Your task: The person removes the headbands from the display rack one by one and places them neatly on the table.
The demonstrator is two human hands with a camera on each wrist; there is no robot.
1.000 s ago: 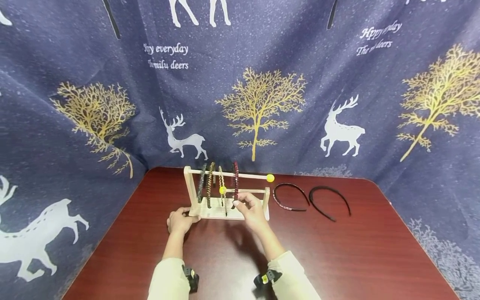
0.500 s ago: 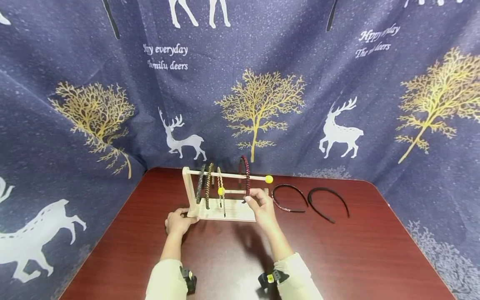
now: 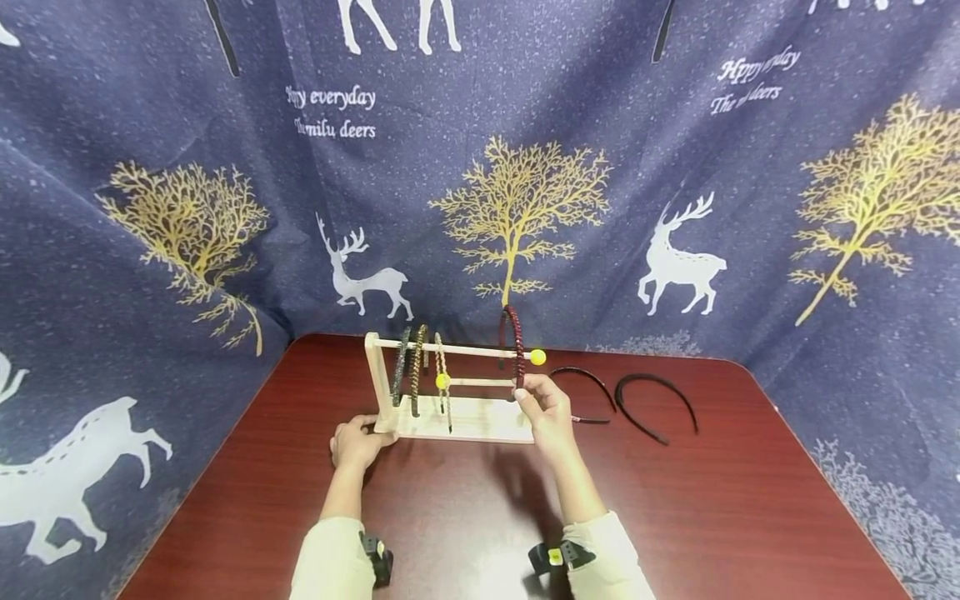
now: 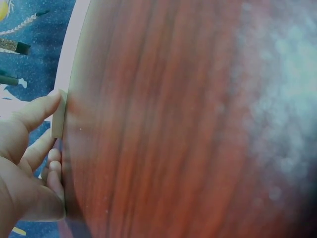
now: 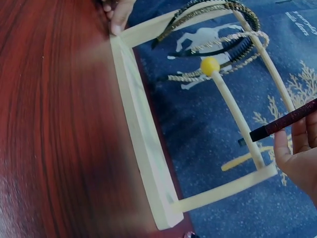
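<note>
My right hand (image 3: pixel 551 415) pinches the lower end of a dark red headband (image 3: pixel 517 342), whose arch loops over the upper rod near its yellow ball end. In the right wrist view its dark tip (image 5: pixel 260 134) sticks out past my fingers, in front of the lower rod. My left hand (image 3: pixel 356 443) grips the left end of the wooden stand (image 3: pixel 480 425); the thumb lies on the base in the left wrist view. Hanging on the stand's left half are a dark grey headband (image 3: pixel 400 371), a gold one (image 3: pixel 417 367) and a cream braided one (image 3: pixel 440 358).
On the table right of the stand lie a thin patterned headband (image 3: pixel 600 384), partly hidden by my right hand, and a black headband (image 3: pixel 652 377). The lower rod ends in a yellow ball (image 3: pixel 443 381) pointing left. A patterned blue cloth (image 3: pixel 480 250) hangs behind.
My right hand has moved right along the rods, bringing the dark red headband from mid-rod to near the yellow ball on the upper rod. The left hand stays at the stand's left end.
</note>
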